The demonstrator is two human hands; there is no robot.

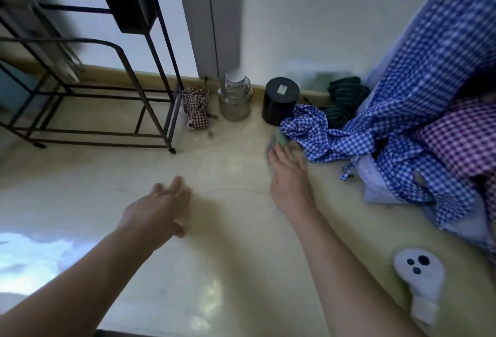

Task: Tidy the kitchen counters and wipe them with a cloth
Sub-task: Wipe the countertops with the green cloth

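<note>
My right hand lies flat on the cream counter, its fingers pressing a small green-grey cloth against the surface beside a heap of blue checked fabric. Only the cloth's far edge shows past my fingertips. My left hand hovers over the counter's middle with fingers straight and spread, holding nothing. Both hands are motion-blurred.
At the back wall stand a glass jar, a black canister and a red checked fabric bundle. A black wire rack fills the left. Blue and pink checked cloth piles up right; a white ghost-shaped mitt lies near front.
</note>
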